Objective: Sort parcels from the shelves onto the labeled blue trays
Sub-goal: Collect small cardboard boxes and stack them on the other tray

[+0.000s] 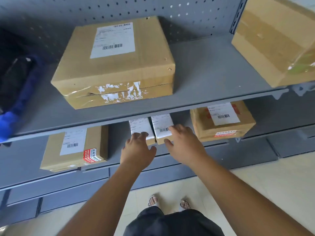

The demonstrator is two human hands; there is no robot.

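Two small parcels sit side by side on the lower shelf [114,143]. The left hand [138,150], fingers spread, rests on the left parcel [139,126]. The right hand [185,145], fingers likewise spread, rests on the right parcel [161,123].

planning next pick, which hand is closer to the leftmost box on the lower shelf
Left. The left hand is right of the leftmost box, apart from it; the right hand is farther right, beyond the left hand.

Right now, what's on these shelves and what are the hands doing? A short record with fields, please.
upper shelf: large box; taped box at right
lower shelf: left box, left small parcel, right small parcel, right box
left hand: touches left small parcel
right hand: touches right small parcel
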